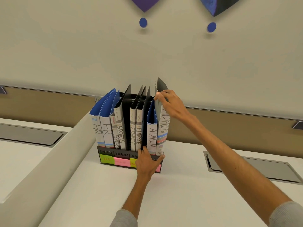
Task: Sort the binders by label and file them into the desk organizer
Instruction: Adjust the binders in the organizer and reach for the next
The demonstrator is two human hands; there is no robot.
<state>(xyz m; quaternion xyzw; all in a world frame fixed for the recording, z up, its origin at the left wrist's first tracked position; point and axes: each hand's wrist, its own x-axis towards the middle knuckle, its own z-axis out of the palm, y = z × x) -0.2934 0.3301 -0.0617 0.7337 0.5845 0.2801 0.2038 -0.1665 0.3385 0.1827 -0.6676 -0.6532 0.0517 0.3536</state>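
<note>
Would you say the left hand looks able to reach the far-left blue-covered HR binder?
Probably yes: the left hand rests on the front of the black mesh desk organizer, and the far-left blue-covered HR binder stands in the same row with its spine unobstructed.
</note>
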